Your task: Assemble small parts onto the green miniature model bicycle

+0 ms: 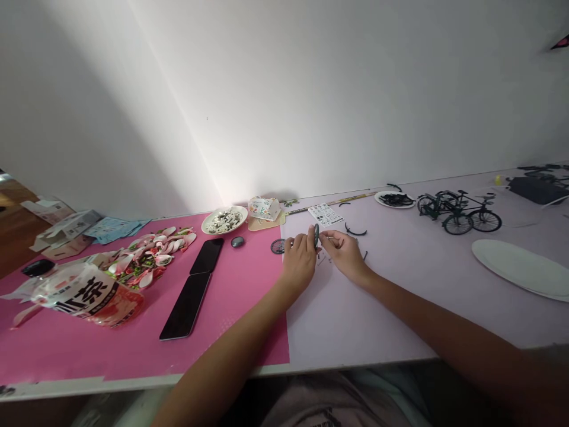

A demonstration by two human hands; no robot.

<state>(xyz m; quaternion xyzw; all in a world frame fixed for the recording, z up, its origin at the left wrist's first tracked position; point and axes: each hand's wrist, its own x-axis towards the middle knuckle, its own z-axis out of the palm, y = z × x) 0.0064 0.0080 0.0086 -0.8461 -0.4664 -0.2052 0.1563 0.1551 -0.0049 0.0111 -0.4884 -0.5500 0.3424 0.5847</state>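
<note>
Pink-and-lilac desk [391,323]: dark part held over loose pieces, minor loss risk

Condition of work: the left hand [301,256] is closed on a dark rounded part [316,235], held upright near the middle of the desk. The right hand [340,248] meets its side with the fingertips; whether they pinch it is too small to tell.

Risks, largest item first. The held part could slip or twist, as the grip appears confined to the fingertips. The spoked wheel [278,246], partly behind the left hand, could be knocked by a sideways shift of the knuckles. The small loose pieces [325,260] beneath the hands could be swept aside by a wrist, and would be hard to find.

Surroundings, in the same order. A tilted-looking bottle [91,293] is well apart at far left. Two white oval plates [524,270] and assembled model bicycles [460,212] occupy the right, clear of the forearm. Two black slabs [185,305] rest left of the left forearm. Beyond the hands are a dish [205,226] of small pieces, a printed sheet [326,214] and a dark curved strip [355,230]; the strip is the nearest obstruction to forward reach.
</note>
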